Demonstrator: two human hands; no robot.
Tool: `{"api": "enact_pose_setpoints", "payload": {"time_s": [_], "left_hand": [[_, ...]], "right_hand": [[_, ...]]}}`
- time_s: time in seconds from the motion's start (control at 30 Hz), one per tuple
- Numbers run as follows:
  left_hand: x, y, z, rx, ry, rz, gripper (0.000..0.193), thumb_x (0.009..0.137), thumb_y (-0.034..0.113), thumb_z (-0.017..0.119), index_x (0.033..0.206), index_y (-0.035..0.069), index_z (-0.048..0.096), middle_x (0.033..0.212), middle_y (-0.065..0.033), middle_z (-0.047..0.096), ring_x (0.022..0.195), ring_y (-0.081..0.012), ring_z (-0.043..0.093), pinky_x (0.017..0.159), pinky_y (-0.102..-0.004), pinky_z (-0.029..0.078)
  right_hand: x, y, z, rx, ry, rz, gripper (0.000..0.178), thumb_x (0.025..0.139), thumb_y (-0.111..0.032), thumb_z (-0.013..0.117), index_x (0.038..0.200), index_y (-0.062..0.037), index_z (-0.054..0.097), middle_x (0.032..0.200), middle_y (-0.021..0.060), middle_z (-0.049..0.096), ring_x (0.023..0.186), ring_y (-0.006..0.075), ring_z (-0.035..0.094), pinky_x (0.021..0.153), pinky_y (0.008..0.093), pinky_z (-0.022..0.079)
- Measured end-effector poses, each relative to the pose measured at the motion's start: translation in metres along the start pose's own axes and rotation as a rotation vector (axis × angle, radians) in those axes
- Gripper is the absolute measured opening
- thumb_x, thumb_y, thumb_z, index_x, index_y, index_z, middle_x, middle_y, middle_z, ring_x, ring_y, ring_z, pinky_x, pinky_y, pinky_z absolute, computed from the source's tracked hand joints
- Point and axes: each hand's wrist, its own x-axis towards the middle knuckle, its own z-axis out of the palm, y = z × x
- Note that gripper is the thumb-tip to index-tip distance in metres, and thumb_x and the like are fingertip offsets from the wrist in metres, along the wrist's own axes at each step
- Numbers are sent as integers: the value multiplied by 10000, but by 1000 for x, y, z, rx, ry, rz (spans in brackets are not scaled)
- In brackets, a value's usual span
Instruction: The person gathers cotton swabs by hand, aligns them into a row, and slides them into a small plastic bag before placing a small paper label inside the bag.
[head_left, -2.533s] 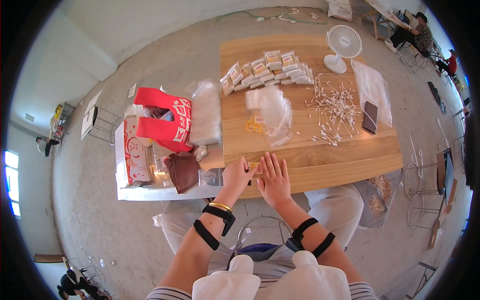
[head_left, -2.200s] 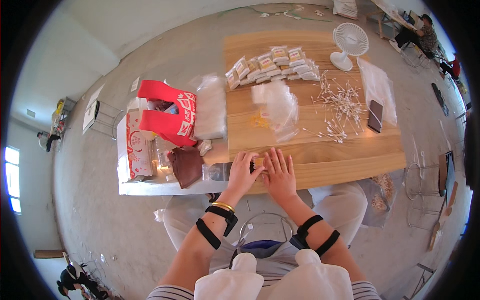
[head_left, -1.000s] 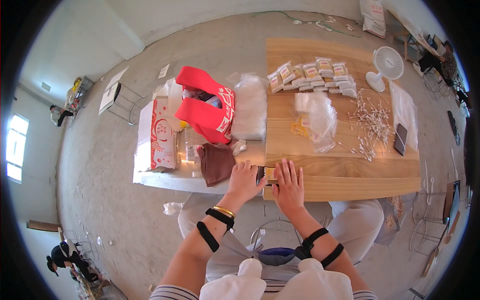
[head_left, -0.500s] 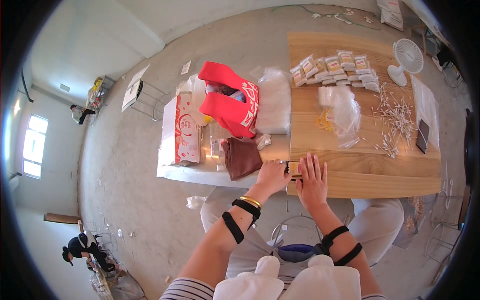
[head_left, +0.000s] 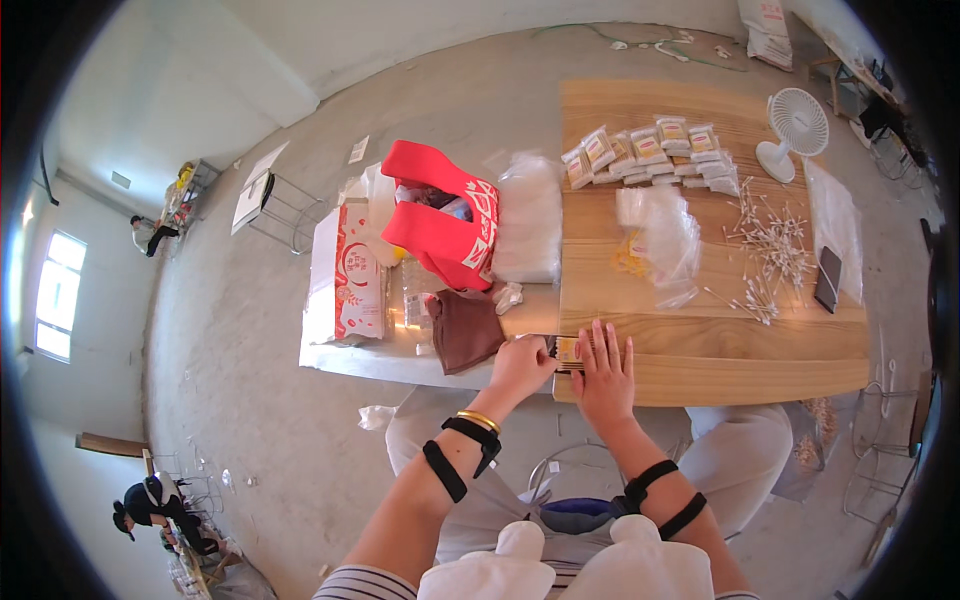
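At the wooden table's front left corner lies a small packet [head_left: 568,351] with a yellow label and dark edging at its left end. My left hand [head_left: 522,366] is closed, its bent fingers at that dark end; what they pinch is hidden. My right hand [head_left: 605,375] lies flat with fingers stretched over the packet's right part. Behind the hands are clear plastic bags [head_left: 672,240] beside some yellow slips [head_left: 631,255]. Loose cotton swabs [head_left: 778,245] are scattered to the right, and several filled swab packets [head_left: 647,150] are piled farther back.
A white fan [head_left: 797,125] and a dark phone [head_left: 828,280] are on the right. To the left stand a red bag [head_left: 440,215], a stack of clear plastic [head_left: 527,220], a brown cloth [head_left: 466,330] and a red-and-white carton [head_left: 358,285]. Other people [head_left: 160,500] work far left.
The whole view has shifted slightly. My left fingers have curled in more at the packet's dark end, while my right hand stays flat over it.
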Motion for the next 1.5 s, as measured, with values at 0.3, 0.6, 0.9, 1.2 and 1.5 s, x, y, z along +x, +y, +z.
{"api": "enact_pose_setpoints", "payload": {"time_s": [0.3, 0.6, 0.9, 1.2, 1.5], "left_hand": [[-6, 1, 14, -199, 142, -51, 173, 753, 200, 686, 715, 63, 587, 764, -68, 619, 728, -275, 623, 730, -424, 447], [-9, 1, 21, -203, 267, -9, 124, 746, 169, 673, 713, 85, 588, 738, -50, 587, 702, -251, 599, 734, -424, 380], [-12, 2, 0, 154, 255, 236, 105, 788, 202, 695, 805, 119, 633, 883, -53, 588, 929, -273, 560, 825, -416, 369], [6, -64, 43, -594, 427, -355, 444, 995, 404, 594, 909, -30, 626, 746, -142, 652, 684, -233, 601, 684, -362, 477], [11, -46, 38, -363, 444, -199, 493, 972, 401, 614, 770, -48, 610, 632, -182, 563, 562, -294, 481, 589, -383, 432]], "right_hand": [[0, -2, -7, 19, -34, -2, 723, 915, -345, 567, 1548, -105, 313, 1624, 105, 247, 1515, 296, 191, 1222, 552, 116], [-1, -6, -3, 12, -27, -17, 734, 916, -363, 575, 1551, -107, 310, 1628, 103, 237, 1517, 296, 181, 1226, 546, 107], [8, -16, 2, 12, -93, -29, 830, 905, -482, 580, 1551, -52, 286, 1636, 152, 202, 1527, 288, 153, 1230, 524, 92], [7, -19, -8, 69, -102, -46, 915, 913, -515, 567, 1543, 44, 208, 1632, 206, 173, 1527, 326, 135, 1228, 525, 84], [9, -7, -4, 16, -141, -44, 963, 890, -533, 608, 1530, 69, 215, 1624, 226, 182, 1526, 341, 131, 1231, 514, 88]]}}
